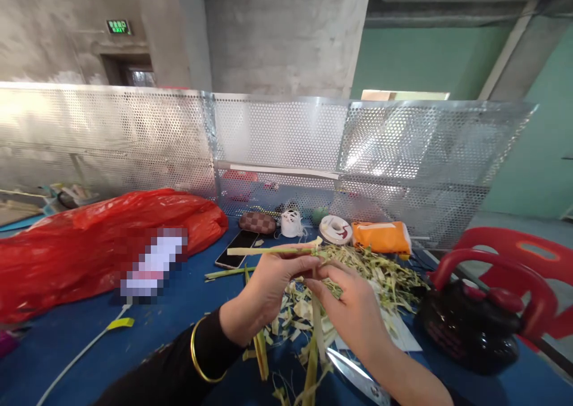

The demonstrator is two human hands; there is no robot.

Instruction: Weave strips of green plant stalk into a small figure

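My left hand (268,283) and my right hand (356,307) meet above the middle of the blue table, fingers closed on a pale green plant strip (259,251). One flat end sticks out to the left above my left hand. Another long strip (317,328) hangs down between my hands toward the table's near edge; which fingers grip it is hidden. Beneath lie loose plant scraps (293,319), with a heap of shredded stalks (380,271) behind my right hand. A metal blade-like tool (358,375) lies under my right forearm, partly covered.
A red plastic bag (134,224) fills the left side, and a cable (85,349) crosses the table. Behind my hands lie a phone (236,249), a checkered case (257,222), a white-and-red spool (335,230) and an orange pouch (382,237). A black kettle (470,328) stands right.
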